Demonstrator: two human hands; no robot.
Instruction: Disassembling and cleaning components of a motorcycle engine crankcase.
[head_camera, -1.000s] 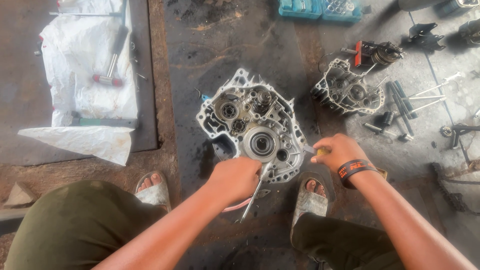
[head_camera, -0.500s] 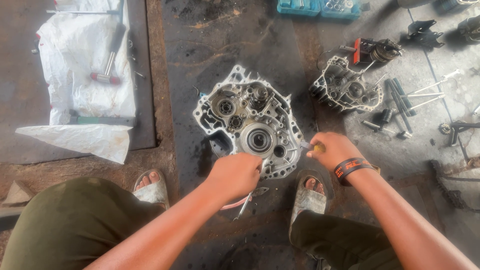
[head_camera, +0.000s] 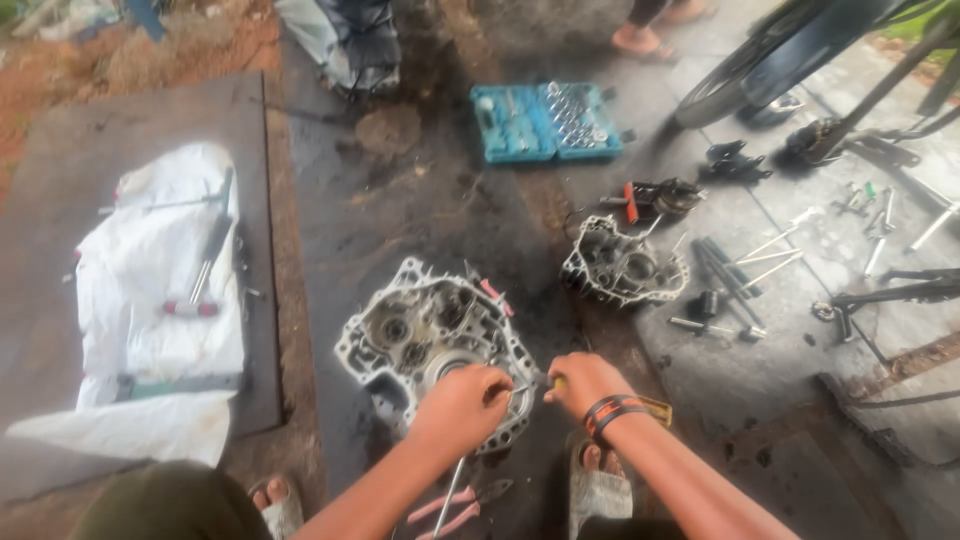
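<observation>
Both hands, left hand (head_camera: 462, 402) and right hand (head_camera: 582, 382), grip slim tools over the open engine case (head_camera: 420, 330); beyond, an open blue socket case (head_camera: 545, 122) holds sockets.

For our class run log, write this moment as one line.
left hand: shut on a thin metal tool | right hand: shut on a yellow-handled tool | both over engine case half | pink pliers on ground
</observation>
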